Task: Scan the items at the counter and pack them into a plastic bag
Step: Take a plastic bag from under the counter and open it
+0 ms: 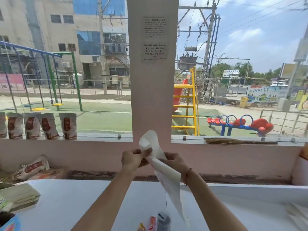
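— Down at six o'clock, right under our forearms, we've got the small items [155,222] lying on the white counter [75,205]: a couple of slim packets and a dark little container, all touching or nearly so. None is bagged yet.

— And the plastic bag [164,174]?

— Up at twelve o'clock from those items, held in the air in front of the pillar [152,80]. Our left hand [133,160] pinches its upper edge between thumb and fingers; our right hand [175,161] is closed on the film just beside it, though we cannot tell exactly which layer each one has. It looks as if we're trying to rub the mouth apart.

— So what could go wrong?

— Mostly the film. It's thin and limp, and the two layers probably cling; if both hands have caught the same layer, we'll only twist it and the mouth won't open. Pull too hard and we may tear it or stretch the rim.

— Anything on the counter?

— The bag's tail hangs down toward five o'clock, near the items. A sharp shake could sweep it across them and roll the container off the near edge. We're also looking outward, so the items sit at the very bottom of our view; reaching down blind, we could knock one over.
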Motion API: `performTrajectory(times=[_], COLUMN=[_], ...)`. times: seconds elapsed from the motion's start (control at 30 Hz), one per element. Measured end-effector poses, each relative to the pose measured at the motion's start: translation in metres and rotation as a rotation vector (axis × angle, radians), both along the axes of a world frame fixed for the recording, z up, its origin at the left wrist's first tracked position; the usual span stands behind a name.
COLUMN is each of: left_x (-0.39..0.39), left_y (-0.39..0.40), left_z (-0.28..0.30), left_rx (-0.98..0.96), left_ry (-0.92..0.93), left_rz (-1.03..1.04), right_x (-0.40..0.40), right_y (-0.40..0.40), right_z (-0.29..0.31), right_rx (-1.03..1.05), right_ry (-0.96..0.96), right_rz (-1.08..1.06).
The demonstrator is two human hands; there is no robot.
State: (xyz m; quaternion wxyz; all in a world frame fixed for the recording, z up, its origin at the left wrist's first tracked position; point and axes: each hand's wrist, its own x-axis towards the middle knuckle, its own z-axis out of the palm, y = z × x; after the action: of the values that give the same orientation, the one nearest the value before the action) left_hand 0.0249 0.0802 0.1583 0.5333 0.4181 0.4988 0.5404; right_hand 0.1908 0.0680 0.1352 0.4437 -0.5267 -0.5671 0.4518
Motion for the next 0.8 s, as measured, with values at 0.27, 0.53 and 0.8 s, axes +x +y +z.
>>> performTrajectory(times=[0.27,0.53,0.8], left_x=[-0.004,-0.005,0.002], left_y=[0.045,0.068,0.095], left_z=[0.0,-0.002,-0.017], left_rx=[-0.055,-0.1,-0.061], left_ry=[-0.069,-0.048,-0.012], left_rz=[-0.129,-0.398,-0.329], right_x=[0.028,0.004,-0.021], right_y=[0.027,0.062,0.088], right_z=[0.028,0.003,-0.014], right_rx=[-0.093,-0.07,0.289], right_ry=[0.721,0.121,-0.43], right_rz=[0.391,0.018,-0.403])
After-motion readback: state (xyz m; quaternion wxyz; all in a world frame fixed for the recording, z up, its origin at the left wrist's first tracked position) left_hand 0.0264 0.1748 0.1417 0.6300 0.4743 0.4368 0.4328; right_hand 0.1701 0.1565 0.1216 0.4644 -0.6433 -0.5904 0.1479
